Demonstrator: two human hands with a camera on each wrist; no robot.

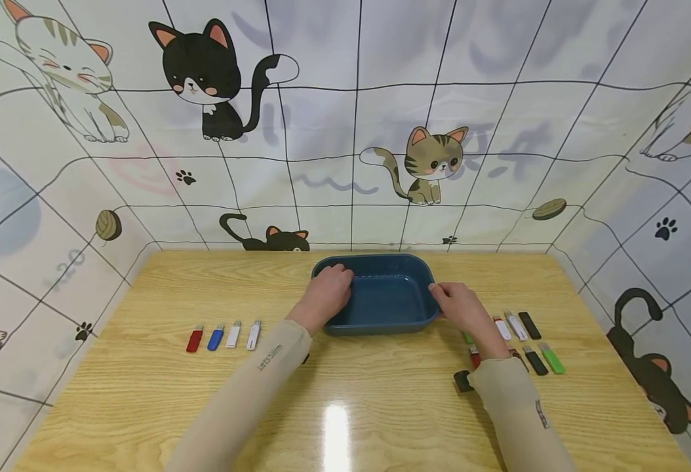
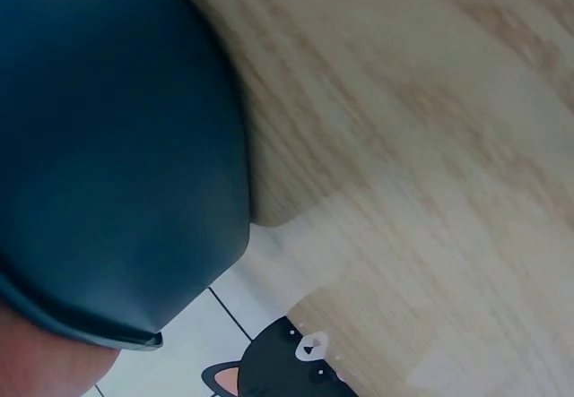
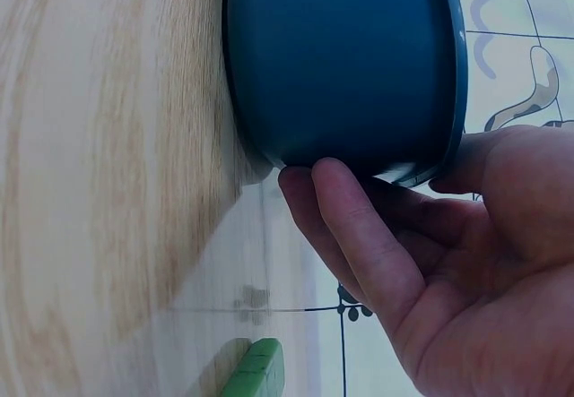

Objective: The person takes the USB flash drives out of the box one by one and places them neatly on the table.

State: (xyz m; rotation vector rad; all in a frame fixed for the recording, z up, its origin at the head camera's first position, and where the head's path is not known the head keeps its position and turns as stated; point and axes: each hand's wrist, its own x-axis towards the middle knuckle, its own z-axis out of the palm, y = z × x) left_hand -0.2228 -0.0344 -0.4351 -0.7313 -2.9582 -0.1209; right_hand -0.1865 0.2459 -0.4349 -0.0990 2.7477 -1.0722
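Observation:
A dark blue rectangular dish (image 1: 383, 301) with rounded corners sits toward the back of the table, and its inner floor shows in the head view. My left hand (image 1: 329, 295) grips its left rim, fingers bent over the edge. At the opposite end my right hand (image 1: 460, 305) holds the right rim, thumb on top. From the right wrist, fingers (image 3: 363, 236) lie against the outside of the end wall. The left wrist view shows the dish's outer wall (image 2: 126, 146) and a bit of the left hand (image 2: 49, 361) at the rim.
Several USB sticks stand in a row at left, among them a red one (image 1: 195, 339) and a blue one (image 1: 216, 338). More lie at right, including a green one (image 1: 552, 358) and a black one (image 1: 535, 360), partly hidden by the right forearm. A cat-patterned curtain (image 1: 322, 131) borders the table.

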